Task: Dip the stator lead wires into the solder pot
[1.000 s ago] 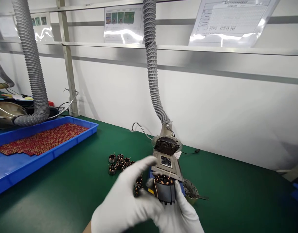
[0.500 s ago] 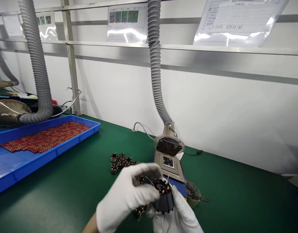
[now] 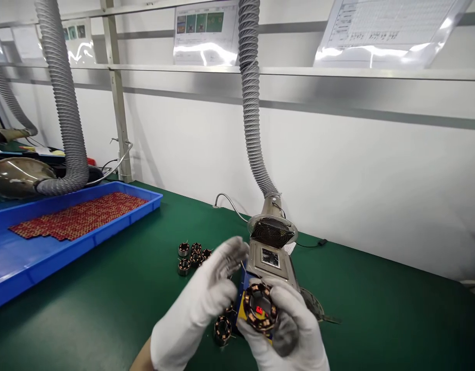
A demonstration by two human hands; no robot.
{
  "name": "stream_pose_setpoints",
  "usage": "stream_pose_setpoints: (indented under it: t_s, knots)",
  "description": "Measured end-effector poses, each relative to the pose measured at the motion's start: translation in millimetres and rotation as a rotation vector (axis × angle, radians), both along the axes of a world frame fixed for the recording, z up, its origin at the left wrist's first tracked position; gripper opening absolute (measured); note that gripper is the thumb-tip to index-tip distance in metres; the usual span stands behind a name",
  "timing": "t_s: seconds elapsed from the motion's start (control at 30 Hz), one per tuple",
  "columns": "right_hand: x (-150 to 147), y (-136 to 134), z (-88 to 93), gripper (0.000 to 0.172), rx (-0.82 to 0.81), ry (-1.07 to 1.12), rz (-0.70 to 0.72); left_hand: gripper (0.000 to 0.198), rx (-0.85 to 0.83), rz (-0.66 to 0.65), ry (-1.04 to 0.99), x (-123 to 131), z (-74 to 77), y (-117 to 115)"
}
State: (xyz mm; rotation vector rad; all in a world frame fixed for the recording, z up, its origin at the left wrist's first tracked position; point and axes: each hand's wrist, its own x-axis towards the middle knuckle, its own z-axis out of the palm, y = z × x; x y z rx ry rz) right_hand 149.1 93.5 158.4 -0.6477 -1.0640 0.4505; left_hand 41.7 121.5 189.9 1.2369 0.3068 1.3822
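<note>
Tipping toward the viewer now, the round copper-wound stator ring (image 3: 260, 310) shows its open bore, gripped by the white-gloved right hand (image 3: 285, 330); the white-gloved left hand (image 3: 200, 306) has let go, fingers spread just left.

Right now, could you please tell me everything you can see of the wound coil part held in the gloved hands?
The stator is a dark ring with copper-coloured windings set around its inner edge. It is tilted so its open end faces the camera, and a red lit display shows through the hole. The white-gloved right hand grips it from the side and below; the left hand hangs open beside it, not clearly touching. It is held above the green table, in front of the metal soldering unit.
</note>
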Motion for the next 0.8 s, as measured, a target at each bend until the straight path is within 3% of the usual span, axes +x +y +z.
stream_pose_setpoints:
  t_s: [0.07,0.13,0.3,0.37,0.47,0.53,0.7,0.8]
  knots:
    - [-1,2,-4.8,0.048,0.107,-0.171,-0.119,0.035,-0.023,0.004,0.139,4,-1.3,-2]
    - [-1,5,-9.4,0.045,0.153,-0.285,-0.202,0.017,-0.039,0.036,0.113,9,-2.8,-2]
    - [4,11,-14.1,0.036,0.179,-0.326,-0.248,0.021,-0.084,0.212,-0.252,2,2.2,1]
    - [7,12,-13.1,0.036,0.197,-0.337,-0.253,0.015,-0.105,0.202,-0.12,-3,6.4,0]
    - [10,12,-11.7,0.036,0.253,-0.399,-0.276,0.022,-0.202,0.125,0.121,-4,8.5,-1]
    - [11,11,-11.5,0.034,0.264,-0.441,-0.275,0.016,-0.241,0.164,0.079,-3,6.5,-1]
    - [16,9,-11.4,0.031,0.221,-0.475,-0.201,0.025,-0.202,0.334,-0.246,-12,4.5,3]
    - [18,10,-11.5,0.031,0.207,-0.448,-0.172,0.028,-0.208,0.286,-0.011,-16,9.5,0]
